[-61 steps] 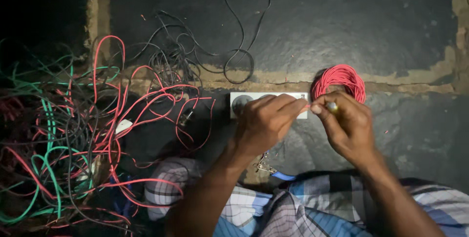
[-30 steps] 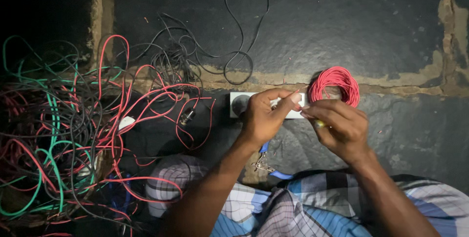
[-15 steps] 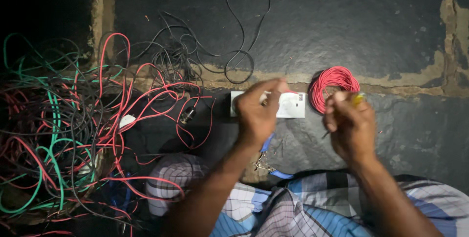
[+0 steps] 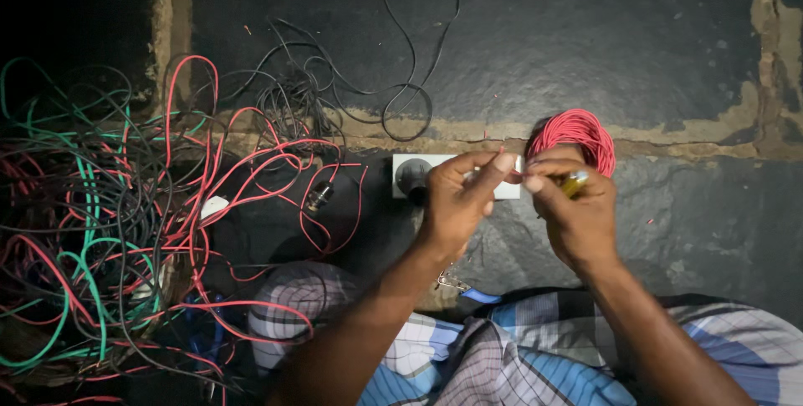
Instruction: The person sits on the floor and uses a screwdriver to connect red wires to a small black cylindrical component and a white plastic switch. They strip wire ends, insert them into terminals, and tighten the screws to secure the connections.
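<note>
The left hand point(image 4: 456, 197) and right hand point(image 4: 573, 209) meet fingertip to fingertip over a white socket plate point(image 4: 418, 176) on the stone floor point(image 4: 585, 30). The right hand is clenched on a small yellow tool point(image 4: 575, 183); whether the left pinches anything cannot be told. A red wire coil point(image 4: 577, 132) lies just behind them.

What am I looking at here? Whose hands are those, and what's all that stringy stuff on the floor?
The camera sits on a person's head and looks down, so you see that person's own two arms and checked cloth over their lap. The left hand and right hand meet with fingertips pinched together over a white socket plate on the dark stone floor. The right hand also holds a small yellow tool. Behind it lies a neat red wire coil. The stringy stuff is a tangle of wires, red, green and black. What the fingertips pinch is too small to see.
</note>
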